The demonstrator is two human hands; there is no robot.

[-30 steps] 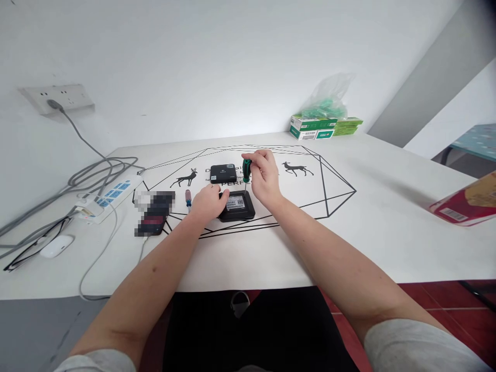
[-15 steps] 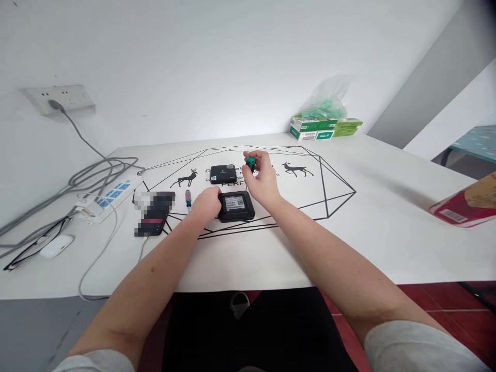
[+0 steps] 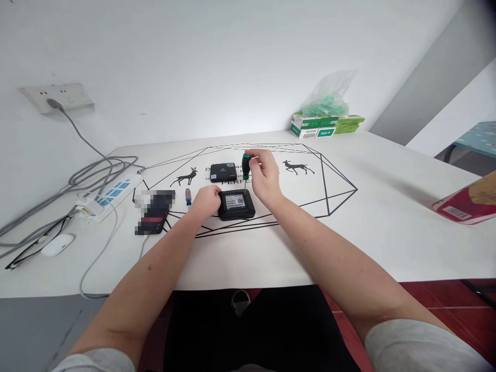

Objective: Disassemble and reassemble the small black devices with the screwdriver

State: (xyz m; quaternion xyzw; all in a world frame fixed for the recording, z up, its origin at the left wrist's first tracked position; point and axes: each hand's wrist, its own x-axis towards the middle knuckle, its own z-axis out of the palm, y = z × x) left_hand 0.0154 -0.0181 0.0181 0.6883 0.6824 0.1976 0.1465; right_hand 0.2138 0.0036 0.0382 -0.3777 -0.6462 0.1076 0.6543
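A black square box-shaped device point(image 3: 245, 213) with a white label lies on the table in front of me. My left hand point(image 3: 208, 200) grips its left edge with closed fingers. In my right hand point(image 3: 264, 175) is a green and black screwdriver point(image 3: 246, 166), held upright by the handle. Its shaft points down to the far right corner of the device. Just behind lies a second flat black square piece point(image 3: 223, 173) with small stickers. Left of my left hand rests another screwdriver point(image 3: 188, 197) with a red and blue handle.
A phone point(image 3: 155, 214) on a cable lies at left, near a white power strip point(image 3: 116, 195), glasses point(image 3: 36, 245) and a white case point(image 3: 57, 245). Green and white boxes point(image 3: 313, 126) stand against the wall under a plastic bag point(image 3: 329, 98). A red package point(image 3: 467, 201) is at right.
The screwdriver in my right hand has gone from tilted to upright, and more of its handle shows. My right fingers have shifted toward its top. My left hand stays at the device's edge.
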